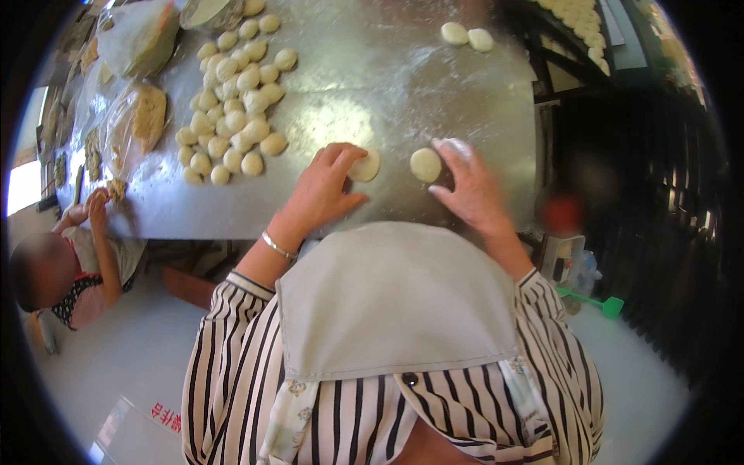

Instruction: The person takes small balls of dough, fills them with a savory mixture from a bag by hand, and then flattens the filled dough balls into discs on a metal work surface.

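Note:
Two flattened dough rounds lie on the metal table in front of me. My left hand [328, 186] has its fingertips on the upper left edge of one dough round [365, 167], with the thumb spread below it. To the right, my right hand [468, 183] curves beside the other dough round [425, 165], thumb and fingers apart; white flour coats its fingertips. Whether those fingers touch the dough I cannot tell. Many dough balls [235, 120] are heaped to the left of my left hand. Two more flattened dough rounds [454, 34] sit touching near the far right of the table.
The metal worktable [349, 75] bears scattered flour. Plastic bags [136, 35] and a bagged crumbly filling or dough [149, 116] stand at the left, by a metal bowl [212, 13]. A co-worker [87, 267] handles food at the left corner. A green plastic swatter [612, 307] lies at the right.

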{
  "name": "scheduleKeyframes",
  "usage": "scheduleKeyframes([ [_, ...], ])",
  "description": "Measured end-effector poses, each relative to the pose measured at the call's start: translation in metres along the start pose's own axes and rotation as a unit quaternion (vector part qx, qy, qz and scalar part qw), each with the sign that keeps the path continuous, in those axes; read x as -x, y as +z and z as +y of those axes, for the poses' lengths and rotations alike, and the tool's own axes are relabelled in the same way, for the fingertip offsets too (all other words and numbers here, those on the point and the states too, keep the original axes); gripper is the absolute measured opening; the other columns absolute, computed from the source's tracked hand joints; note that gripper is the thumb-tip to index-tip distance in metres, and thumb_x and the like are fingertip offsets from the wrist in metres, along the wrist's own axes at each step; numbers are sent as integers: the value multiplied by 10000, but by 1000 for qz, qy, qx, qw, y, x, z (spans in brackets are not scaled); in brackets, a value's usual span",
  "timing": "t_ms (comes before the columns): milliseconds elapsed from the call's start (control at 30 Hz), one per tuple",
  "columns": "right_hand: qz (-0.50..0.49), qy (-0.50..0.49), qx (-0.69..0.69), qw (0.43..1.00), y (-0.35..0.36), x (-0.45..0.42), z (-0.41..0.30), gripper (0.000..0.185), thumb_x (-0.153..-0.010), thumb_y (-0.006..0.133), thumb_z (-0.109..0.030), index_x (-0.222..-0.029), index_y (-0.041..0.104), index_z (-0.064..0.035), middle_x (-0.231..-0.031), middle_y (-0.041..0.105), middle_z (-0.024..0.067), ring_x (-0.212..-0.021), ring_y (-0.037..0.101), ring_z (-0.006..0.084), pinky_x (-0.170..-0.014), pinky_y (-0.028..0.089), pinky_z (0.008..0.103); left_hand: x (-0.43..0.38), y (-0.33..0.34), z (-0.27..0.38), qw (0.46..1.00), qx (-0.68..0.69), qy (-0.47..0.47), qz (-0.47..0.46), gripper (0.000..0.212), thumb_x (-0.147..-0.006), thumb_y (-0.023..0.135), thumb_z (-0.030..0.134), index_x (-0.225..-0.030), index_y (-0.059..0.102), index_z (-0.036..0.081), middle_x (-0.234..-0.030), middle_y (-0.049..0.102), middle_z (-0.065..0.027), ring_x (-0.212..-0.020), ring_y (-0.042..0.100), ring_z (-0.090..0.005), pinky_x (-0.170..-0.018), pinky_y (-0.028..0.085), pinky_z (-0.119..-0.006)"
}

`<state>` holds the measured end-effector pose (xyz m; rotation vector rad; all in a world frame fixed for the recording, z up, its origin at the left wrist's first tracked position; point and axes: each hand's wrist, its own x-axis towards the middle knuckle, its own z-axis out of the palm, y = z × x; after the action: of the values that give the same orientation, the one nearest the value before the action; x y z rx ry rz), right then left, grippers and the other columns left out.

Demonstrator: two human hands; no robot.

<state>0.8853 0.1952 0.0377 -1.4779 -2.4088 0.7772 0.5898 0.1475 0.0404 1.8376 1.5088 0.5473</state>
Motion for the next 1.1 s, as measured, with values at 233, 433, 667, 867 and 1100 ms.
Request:
scheduleKeyframes([
  [233, -80, -102, 56, 990, 11, -32, 20, 671, -785, 830, -227, -1400, 562, -232, -1422, 488, 154, -1234, 575, 367, -1002, 525, 447, -30, 9, 4, 994, -111, -19, -17, 585, -785, 766, 184, -1339, 579, 152, -1249, 587, -123, -1135, 599, -364, -898, 551, -449],
  [433, -28, 52, -9, 998, -25, -77, 70, 574, -793, 801, -276, -1323, 591, -205, -1301, 549, 167, -1142, 627, 395, -953, 547, 468, -70, -1, 9, 987, -91, -129, -2, 463, -780, 760, 250, -1206, 648, 108, -1080, 624, -116, -1002, 636, -323, -834, 550, -403],
  [667, 107, 126, 61, 984, -85, -178, 188, 604, -793, 787, -267, -1356, 581, -197, -1304, 596, 187, -1166, 617, 394, -997, 521, 458, -211, -17, -4, 992, -34, -102, 71, 512, -794, 745, 320, -1228, 651, 67, -1142, 623, -186, -984, 658, -378, -876, 553, -449],
  [867, 30, 32, 31, 999, -111, -222, 202, 617, -757, 765, -141, -1356, 623, -191, -1354, 580, 164, -1250, 569, 368, -1068, 478, 424, -293, 4, -16, 996, -17, -1, 82, 549, -788, 830, 248, -1269, 640, 60, -1194, 600, -156, -1024, 646, -321, -938, 540, -417],
  [1100, -13, 102, -54, 993, -120, -214, 195, 680, -799, 765, -124, -1445, 571, -210, -1439, 534, 160, -1333, 527, 357, -1116, 448, 414, -297, -3, -8, 998, -37, -12, 53, 591, -765, 838, 221, -1308, 629, 115, -1248, 588, -141, -1025, 656, -338, -935, 550, -407],
])
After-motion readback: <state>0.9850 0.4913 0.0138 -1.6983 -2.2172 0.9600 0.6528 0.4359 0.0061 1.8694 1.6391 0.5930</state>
